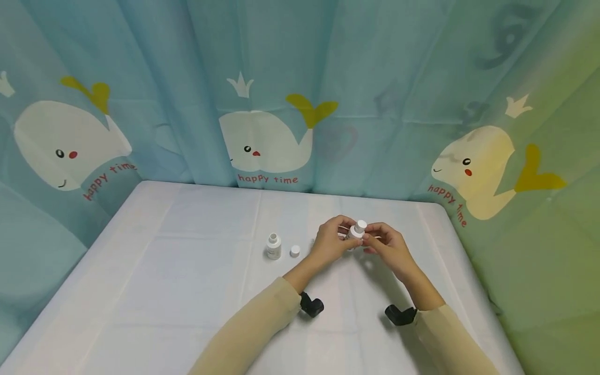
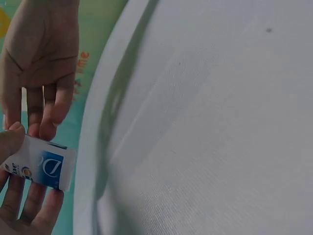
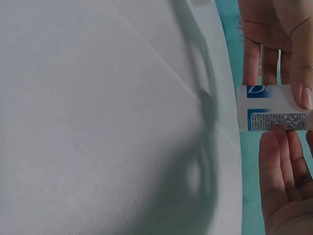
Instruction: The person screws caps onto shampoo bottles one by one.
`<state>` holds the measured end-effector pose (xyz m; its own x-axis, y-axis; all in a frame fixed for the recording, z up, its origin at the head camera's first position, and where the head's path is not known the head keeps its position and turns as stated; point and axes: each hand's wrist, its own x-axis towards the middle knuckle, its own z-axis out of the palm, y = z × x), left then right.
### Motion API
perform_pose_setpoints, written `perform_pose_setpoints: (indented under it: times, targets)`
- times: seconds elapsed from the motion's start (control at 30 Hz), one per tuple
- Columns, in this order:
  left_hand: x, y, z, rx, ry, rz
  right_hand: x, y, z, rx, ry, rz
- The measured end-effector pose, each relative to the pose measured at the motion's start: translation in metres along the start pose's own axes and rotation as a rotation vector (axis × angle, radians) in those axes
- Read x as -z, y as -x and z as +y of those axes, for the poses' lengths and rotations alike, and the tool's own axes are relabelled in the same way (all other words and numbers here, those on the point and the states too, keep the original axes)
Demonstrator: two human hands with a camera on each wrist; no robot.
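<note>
Gripping the capped bottle (image 1: 354, 234) in the left hand (image 1: 329, 239), with the thumb on the near side and fingers round the far side. Meeting the same bottle with the fingertips of the right hand (image 1: 391, 251), nearly straight in the left wrist view; cannot tell whether pinching or merely touching. Held thus between both hands, close together, and raised over the far part of the table (image 1: 178, 291), with the fitted cap (image 1: 360, 226) uppermost and the base downward. Turned to the wrist views, showing a blue label (image 2: 52, 171) and a block of fine print (image 3: 278, 121). Just left of the left hand, partly hidden by it, a small pale object (image 1: 312, 241), too little shown to name. Farther left, lying on the tabletop, a loose white cap (image 1: 295, 251); just beside that, standing upright and uncapped, an open white bottle (image 1: 274, 248). Back along the forearms, beige sleeves (image 1: 253, 323), with black wrist devices (image 1: 311, 305) at the cuffs. Beyond the far edge, a blue-green curtain (image 1: 375, 67), greener toward the right, printed with pale whales (image 1: 272, 138), little crowns (image 1: 242, 90) and red "happy time" lettering (image 1: 267, 179).
</note>
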<state>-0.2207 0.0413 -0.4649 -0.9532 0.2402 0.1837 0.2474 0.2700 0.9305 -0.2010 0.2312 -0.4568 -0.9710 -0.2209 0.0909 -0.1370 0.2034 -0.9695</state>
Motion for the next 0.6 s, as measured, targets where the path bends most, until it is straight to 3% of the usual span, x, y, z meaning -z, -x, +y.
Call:
perform_pose_setpoints:
  times: [0.3, 0.6]
  targets:
    - [-0.008, -0.009, -0.009, 0.036, 0.003, 0.004, 0.000, -0.008, 0.010, -0.064, -0.028, 0.042]
    - [-0.011, -0.009, -0.020, 0.035, 0.040, -0.012, 0.000, -0.008, 0.019, -0.045, -0.027, 0.017]
